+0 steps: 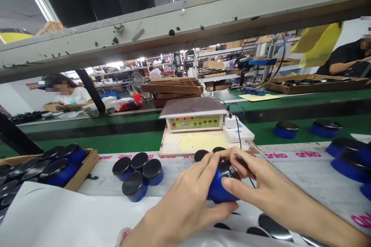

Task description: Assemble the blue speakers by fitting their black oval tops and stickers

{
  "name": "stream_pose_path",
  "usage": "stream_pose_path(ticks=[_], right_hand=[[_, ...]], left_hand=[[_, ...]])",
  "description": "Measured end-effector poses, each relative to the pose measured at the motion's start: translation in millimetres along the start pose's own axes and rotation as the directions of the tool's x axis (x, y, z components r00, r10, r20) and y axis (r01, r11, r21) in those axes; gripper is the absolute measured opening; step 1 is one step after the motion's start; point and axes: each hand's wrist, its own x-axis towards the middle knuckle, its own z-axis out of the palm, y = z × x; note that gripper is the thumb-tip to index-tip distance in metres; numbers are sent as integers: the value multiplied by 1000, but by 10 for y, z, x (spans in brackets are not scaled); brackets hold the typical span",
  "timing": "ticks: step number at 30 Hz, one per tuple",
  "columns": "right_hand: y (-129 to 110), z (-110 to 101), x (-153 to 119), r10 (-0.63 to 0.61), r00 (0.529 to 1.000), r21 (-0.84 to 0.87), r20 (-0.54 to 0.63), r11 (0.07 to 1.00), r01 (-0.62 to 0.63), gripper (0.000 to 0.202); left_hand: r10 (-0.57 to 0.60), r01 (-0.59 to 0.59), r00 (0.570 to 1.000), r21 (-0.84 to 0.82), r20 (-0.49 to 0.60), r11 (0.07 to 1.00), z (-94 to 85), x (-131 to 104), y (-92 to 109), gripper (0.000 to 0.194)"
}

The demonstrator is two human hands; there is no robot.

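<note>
Both hands are closed around one blue device with a glossy black top (222, 185), tilted near the bench's front. My left hand (185, 197) grips its left side, thumb beneath and fingers over the upper edge. From the right, my right hand (261, 181) holds it, thumb on its face and fingers bent at the top. A thin dark item by the right fingers is too small to make out. Two more black tops (200, 155) show just behind the hands. Under the hands lies a white sheet with black, rounded shapes (274, 227).
Several blue-black devices (135, 186) stand left of the hands; a cardboard box (87, 166) of them is farther left, more at far right (352, 164). A control box (194, 121) sits ahead beside the green belt (130, 139). A shelf beam (145, 34) crosses above. People sit beyond.
</note>
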Motion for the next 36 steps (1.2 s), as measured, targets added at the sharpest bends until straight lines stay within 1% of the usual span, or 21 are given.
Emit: stream_pose_path(ticks=[4,6,7,9,11,13,15,16,18,19,21,22,24,26,27,29,30,32,34,35,36], right_hand=[[28,29,-20,12,999,-4,-38,1000,-13,26],[69,4,-16,16,997,-50,-78,999,-20,27],[98,-17,-11,18,995,-80,-97,996,-26,29],[167,-54,-2,51,994,-164,-97,984,-67,39],[244,-41,1,125,992,-286,-11,950,-123,37],[309,56,4,190,974,-403,123,907,-126,26],[349,211,16,209,954,-502,215,862,-76,18],[359,288,26,206,949,-547,238,836,-44,17],[375,385,40,186,947,-612,262,790,14,24],[390,392,40,172,946,-620,273,784,36,25],[449,323,23,156,939,-596,308,801,62,22],[495,258,10,164,934,-585,317,809,56,20],[602,113,-2,184,940,-593,289,805,24,24],[703,-2,21,188,956,-619,226,785,-9,30],[740,-39,46,185,963,-630,196,776,-21,31],[784,-74,107,190,966,-639,177,769,-34,26],[791,-78,133,197,964,-639,178,768,-39,24],[785,-80,159,205,960,-631,188,774,-42,24],[762,-84,148,212,957,-618,199,785,-46,26],[746,-86,133,214,956,-612,202,790,-47,29],[728,-89,117,214,955,-608,204,793,-48,31]], left_hand=[[2,-2,1000,50,2,999,-53,-14,19,80],[15,-14,1000,50,-19,999,-123,23,-39,78],[1,2,999,51,-44,999,-167,48,-97,76],[-114,121,989,75,-100,990,-251,97,-277,75],[-274,287,955,118,-111,951,-306,123,-524,72],[-391,397,918,165,-72,903,-322,113,-787,63],[-450,442,893,203,-11,874,-318,78,-1009,52],[-478,462,878,225,20,858,-317,57,-1088,49],[-523,486,849,277,75,829,-331,21,-1165,48],[-538,491,838,304,92,816,-345,10,-1159,47],[-552,489,828,355,98,797,-377,0,-1066,49],[-549,482,830,373,95,793,-388,-1,-985,52],[-518,446,849,382,106,809,-385,-4,-785,58],[-453,381,873,324,184,866,-334,-15,-582,61],[-424,356,874,281,237,891,-290,-22,-497,64],[-408,349,859,230,309,909,-181,-36,-379,71],[-417,358,851,230,319,905,-126,-39,-346,70],[-435,364,846,263,308,893,-40,-32,-318,57],[-413,339,856,268,310,902,7,-13,-310,44],[-403,330,859,261,315,907,23,-2,-305,40],[-400,330,861,254,315,909,38,8,-298,41]])
